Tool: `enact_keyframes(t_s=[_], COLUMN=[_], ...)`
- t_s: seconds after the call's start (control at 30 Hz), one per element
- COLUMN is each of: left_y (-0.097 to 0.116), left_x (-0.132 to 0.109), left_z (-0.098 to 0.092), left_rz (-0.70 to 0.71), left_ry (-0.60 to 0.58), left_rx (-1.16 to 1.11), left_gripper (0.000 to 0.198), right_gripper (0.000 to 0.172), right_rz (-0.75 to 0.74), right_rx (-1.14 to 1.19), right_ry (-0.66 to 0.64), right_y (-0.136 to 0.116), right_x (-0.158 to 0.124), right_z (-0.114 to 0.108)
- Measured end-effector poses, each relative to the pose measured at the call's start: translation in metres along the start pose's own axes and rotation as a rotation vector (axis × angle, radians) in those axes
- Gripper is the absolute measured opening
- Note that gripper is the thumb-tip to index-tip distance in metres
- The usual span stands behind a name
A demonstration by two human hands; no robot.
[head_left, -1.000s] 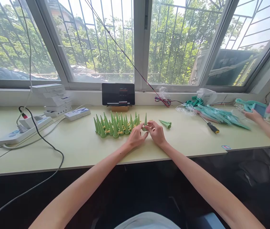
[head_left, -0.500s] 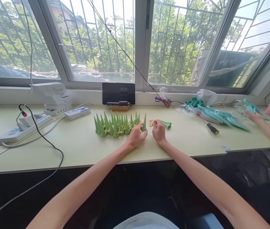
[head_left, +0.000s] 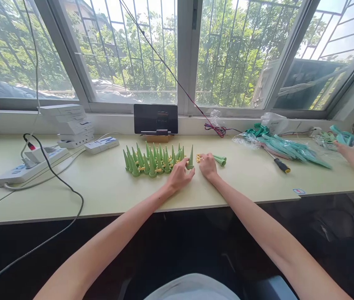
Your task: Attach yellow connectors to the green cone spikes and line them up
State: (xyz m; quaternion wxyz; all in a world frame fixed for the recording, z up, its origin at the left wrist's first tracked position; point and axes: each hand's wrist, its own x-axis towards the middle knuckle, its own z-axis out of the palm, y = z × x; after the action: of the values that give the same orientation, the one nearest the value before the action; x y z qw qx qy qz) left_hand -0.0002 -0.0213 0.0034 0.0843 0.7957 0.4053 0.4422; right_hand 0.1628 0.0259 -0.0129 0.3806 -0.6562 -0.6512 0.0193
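Note:
My left hand (head_left: 179, 175) is closed at the base of an upright green cone (head_left: 191, 156), thumb and fingers on either side of it. Just left of that stands a cluster of similar green cones (head_left: 152, 163) in rows, with small yellow pieces between them. My right hand (head_left: 208, 166) has its fingers curled together over the table, beside a few small yellow pieces (head_left: 198, 158); what the fingertips hold is too small to make out. Behind that hand, a couple of green cones (head_left: 219, 160) lie on their sides.
A dark tablet-like screen (head_left: 156, 119) stands at the back. Left are a power strip (head_left: 29, 167), stacked white boxes (head_left: 73, 125) and a black cable (head_left: 67, 189). Right lie a screwdriver (head_left: 281, 165) and teal plastic strips (head_left: 295, 151); another person's hands (head_left: 350, 152) work at the far right.
My right hand has shifted slightly toward the yellow pieces, its fingers lower. My left hand stays at the upright cone. The other person's hands have moved a little.

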Motion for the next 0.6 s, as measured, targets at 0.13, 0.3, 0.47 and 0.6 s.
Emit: enact_keyframes(t_s=[0.13, 0.3, 0.47, 0.6], left_y=[-0.0005, -0.0031, -0.0034, -0.0013], left_x=[-0.0001, -0.0006, -0.0011, -0.0012], left_z=[-0.0002, 0.0013, 0.0015, -0.0001], left_rz=[0.013, 0.024, 0.022, 0.024], left_ry=[-0.003, -0.004, -0.018, -0.026], left_rx=[0.007, 0.004, 0.012, 0.015], left_gripper=[0.033, 0.032, 0.031, 0.031], right_gripper=[0.038, 0.033, 0.032, 0.031], right_rz=[-0.063, -0.146, -0.113, -0.110], right_rx=[-0.041, -0.116, -0.137, -0.148], right_ry=[0.012, 0.000, -0.055, -0.087], right_y=[0.0020, 0.0012, -0.0014, -0.0014], right_x=[0.0002, 0.0008, -0.0018, -0.0024], right_z=[0.0024, 0.0043, 0.0046, 0.0048])
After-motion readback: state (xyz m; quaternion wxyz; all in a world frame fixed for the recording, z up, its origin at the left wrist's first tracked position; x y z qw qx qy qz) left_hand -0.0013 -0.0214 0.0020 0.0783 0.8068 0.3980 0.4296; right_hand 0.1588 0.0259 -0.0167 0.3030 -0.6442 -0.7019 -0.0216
